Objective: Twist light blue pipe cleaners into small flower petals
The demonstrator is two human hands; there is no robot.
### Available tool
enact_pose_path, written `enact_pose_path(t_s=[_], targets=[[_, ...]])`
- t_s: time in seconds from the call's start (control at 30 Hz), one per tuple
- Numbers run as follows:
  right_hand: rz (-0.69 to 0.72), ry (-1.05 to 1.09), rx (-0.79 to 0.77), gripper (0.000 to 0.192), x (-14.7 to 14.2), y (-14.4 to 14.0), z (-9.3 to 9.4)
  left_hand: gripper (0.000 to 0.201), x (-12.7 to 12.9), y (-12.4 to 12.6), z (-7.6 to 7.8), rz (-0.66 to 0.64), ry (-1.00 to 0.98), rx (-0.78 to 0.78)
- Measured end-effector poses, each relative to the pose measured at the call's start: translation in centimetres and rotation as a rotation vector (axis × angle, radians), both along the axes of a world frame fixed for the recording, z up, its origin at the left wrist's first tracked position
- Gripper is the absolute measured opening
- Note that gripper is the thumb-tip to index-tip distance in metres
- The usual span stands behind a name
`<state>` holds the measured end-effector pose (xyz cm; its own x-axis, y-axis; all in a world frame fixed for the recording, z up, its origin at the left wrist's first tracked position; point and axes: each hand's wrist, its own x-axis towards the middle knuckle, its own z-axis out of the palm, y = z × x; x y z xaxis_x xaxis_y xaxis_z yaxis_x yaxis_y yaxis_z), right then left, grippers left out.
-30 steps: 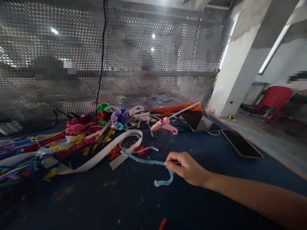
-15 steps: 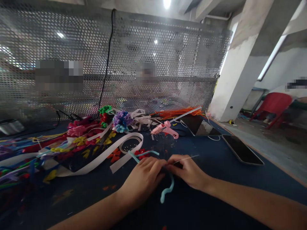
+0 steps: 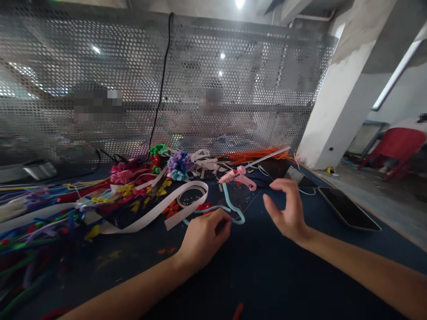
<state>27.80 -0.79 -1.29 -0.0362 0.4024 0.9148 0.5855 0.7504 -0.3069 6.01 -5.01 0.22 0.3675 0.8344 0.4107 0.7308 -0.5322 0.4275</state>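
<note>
The dark blue table [image 3: 267, 284] is in front of me, with a metal screen full of holes [image 3: 100, 89] standing behind it. On the left part of the table lies a big heap of coloured pipe cleaners and small flowers [image 3: 126, 186], and a long white ribbon [image 3: 150, 213] curls through it. At the right edge lie two dark phones, one of them [image 3: 348, 209] close to my right arm. A pink glue gun [image 3: 240, 178] rests behind my hands.

My left hand [image 3: 203, 238] is closed around the light blue pipe cleaner [image 3: 233, 213]; I pinch it at the fingertips, and its free end bends up and over in a loop between my two hands, just above the table. Half a second ago both my hands met on it and the loose end hung down toward me. Now my right hand [image 3: 288, 211] has let go. It stands apart, lifted a little, with the fingers half curled and spread and nothing that I can see inside. I judge that the piece has passed fully to my left hand, and that the right one is free for another grip.
</note>
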Motion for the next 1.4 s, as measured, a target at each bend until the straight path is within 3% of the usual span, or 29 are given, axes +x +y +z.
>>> enact_pose_path(t_s=[0.13, 0.23, 0.47, 0.67, 0.87, 1.1, 1.4], targets=[[0.196, -0.649, 0.397, 0.019, 0.1, -1.4, 0.1, 0.007, 0.0, 0.1, -0.3, -0.013, -0.032, -0.043], [0.298, -0.876, 0.494, 0.011, -0.4, -2.2, 0.2, 0.008, -0.1, 0.2, -0.1, -0.073, -0.065, -0.108], [0.348, -0.792, 0.49, 0.018, -0.7, -2.8, 0.6, 0.008, -0.2, -0.1, 0.4, -0.29, -0.094, -0.269], [0.221, -0.798, 0.456, 0.021, -0.6, -2.9, 0.4, 0.006, -0.2, 0.0, 0.2, -0.277, -0.123, -0.324], [0.234, -0.81, 0.309, 0.017, -1.2, -2.2, -0.1, 0.006, 0.0, -0.2, 0.1, -0.257, -0.066, -0.203], [0.388, -0.723, 0.084, 0.023, -1.8, -1.8, -0.5, 0.01, 0.0, -0.2, -0.5, -0.3, -0.007, -0.047], [0.469, -0.648, 0.026, 0.018, -1.4, -2.1, -0.4, 0.011, 0.3, -0.2, -0.5, -0.348, -0.039, -0.039]])
